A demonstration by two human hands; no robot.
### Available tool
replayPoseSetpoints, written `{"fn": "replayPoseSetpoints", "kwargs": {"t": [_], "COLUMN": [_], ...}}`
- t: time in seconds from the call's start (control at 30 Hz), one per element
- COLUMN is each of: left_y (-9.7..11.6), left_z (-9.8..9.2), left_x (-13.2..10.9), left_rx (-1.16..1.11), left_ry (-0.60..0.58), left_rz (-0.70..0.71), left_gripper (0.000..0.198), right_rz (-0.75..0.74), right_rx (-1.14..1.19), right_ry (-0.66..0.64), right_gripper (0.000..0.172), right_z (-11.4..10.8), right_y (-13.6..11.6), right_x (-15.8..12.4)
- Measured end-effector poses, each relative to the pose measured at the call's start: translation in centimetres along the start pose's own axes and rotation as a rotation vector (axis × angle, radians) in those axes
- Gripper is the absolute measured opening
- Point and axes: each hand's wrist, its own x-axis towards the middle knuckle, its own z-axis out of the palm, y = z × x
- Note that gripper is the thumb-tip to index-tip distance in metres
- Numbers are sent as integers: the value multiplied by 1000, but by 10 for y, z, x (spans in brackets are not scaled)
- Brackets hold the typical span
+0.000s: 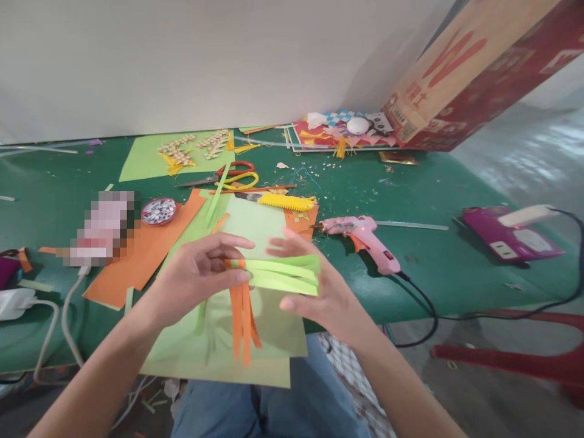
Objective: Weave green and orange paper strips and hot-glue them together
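Observation:
My left hand (191, 277) is closed, pinching a small woven piece of paper strips between thumb and fingers. Light green strips (283, 275) run from it to the right, and orange strips (245, 328) hang down. Around the green ends is my right hand (326, 289), its fingers and thumb spread apart. Under both hands lie pale green paper sheets (274, 340), reaching over the table's front edge. Just beyond them sit a yellow utility knife (287, 202) and scissors (235, 176) with red and yellow handles. Right of my hands rests a pink hot glue gun (365, 234).
The green table (424, 194) holds orange paper (118, 274), a round tin (159, 212), and woven paper pieces (176, 151) on a green sheet. A purple power strip (511, 234) stands right, a paper bag (474, 79) behind. Cables cross both sides; a red stool (524, 356) stands below.

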Motion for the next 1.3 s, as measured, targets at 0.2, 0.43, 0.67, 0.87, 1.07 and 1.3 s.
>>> {"fn": "replayPoseSetpoints", "kwargs": {"t": [0.2, 0.43, 0.67, 0.87, 1.07, 1.3], "left_y": [-11, -17, -7, -8, -14, -23], "left_z": [0, 5, 10, 10, 12, 16], "left_x": [9, 13, 12, 14, 18, 22], "left_rx": [115, 161, 82, 129, 173, 298], "left_ry": [117, 114, 31, 38, 14, 3], "left_rz": [-15, -6, -36, -19, -20, -18], "left_gripper": [32, 27, 28, 28, 30, 31], "right_rz": [135, 80, 175, 144, 61, 12], "right_rx": [244, -294, -109, -4, -260, -476], "right_ry": [72, 352, 243, 236, 337, 380], "right_gripper": [21, 28, 41, 26, 24, 23], "right_z": [1, 3, 4, -2, -5, -10], "right_y": [-6, -2, 0, 0, 7, 13], "right_x": [-1, -3, 4, 3, -2, -8]}}
